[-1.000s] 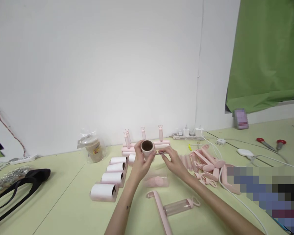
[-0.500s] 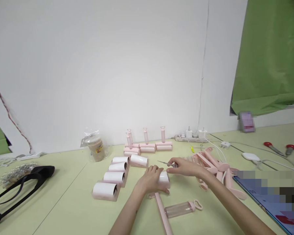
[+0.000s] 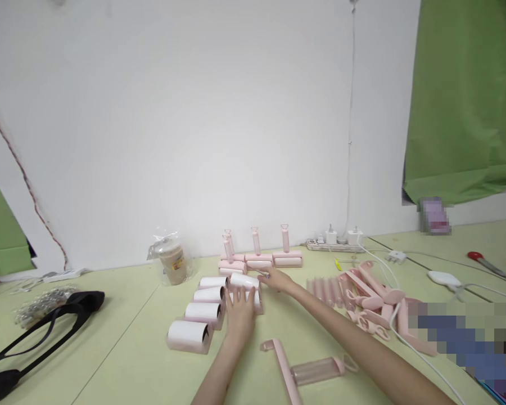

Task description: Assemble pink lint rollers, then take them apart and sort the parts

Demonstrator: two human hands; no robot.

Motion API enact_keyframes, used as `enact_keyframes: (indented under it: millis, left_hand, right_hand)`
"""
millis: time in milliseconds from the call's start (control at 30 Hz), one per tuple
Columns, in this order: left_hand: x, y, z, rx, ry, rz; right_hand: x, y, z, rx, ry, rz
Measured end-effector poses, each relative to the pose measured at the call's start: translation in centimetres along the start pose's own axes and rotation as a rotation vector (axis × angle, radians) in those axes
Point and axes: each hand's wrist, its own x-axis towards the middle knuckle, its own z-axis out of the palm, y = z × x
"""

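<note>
My left hand (image 3: 241, 315) lies with fingers spread over the left part of a white lint roll in a pink case (image 3: 256, 304). Its thumb is hidden. Directly behind sits another white roll (image 3: 241, 279), close to the fingertips. My right hand (image 3: 276, 279) is pinched around a thin pointed metal tool (image 3: 262, 273) just right of these rolls; its exact kind is unclear. To the left, several more white rolls in pink cases (image 3: 203, 311) form a slanting row. Nearer to me lies a pink handle piece (image 3: 283, 365) beside a clear pink-capped tube (image 3: 318, 371).
Against the wall stand pink rollers with small upright tubes (image 3: 259, 260). Pink handles (image 3: 375, 292) and clear tubes (image 3: 326, 289) are heaped at right, near a white cable and power strip (image 3: 333, 245). A bagged cup (image 3: 174, 264) and black straps (image 3: 63, 309) are left.
My left hand has carried the cased roll left and back, up against the other rolls, and its fingers have spread. My right hand has moved left with the tool. The view has shifted slightly.
</note>
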Motion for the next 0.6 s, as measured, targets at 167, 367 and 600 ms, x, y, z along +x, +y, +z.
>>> enact_keyframes:
  millis: [167,367,600]
  left_hand:
    - [-0.3,-1.4,0.4,-0.053,-0.008,0.027]
    - [-2.6,-1.0,-1.4,-0.198,-0.029,0.014]
    - [-7.5,3.5,-1.7,-0.62,-0.309,-0.044]
  right_hand:
    - [1.0,-0.5,1.8,-0.014,0.004,-0.074]
    - [-5.9,1.4,-1.1,-0.135,-0.028,-0.243]
    - [-15.0,3.4,-0.6,-0.587,-0.188,-0.563]
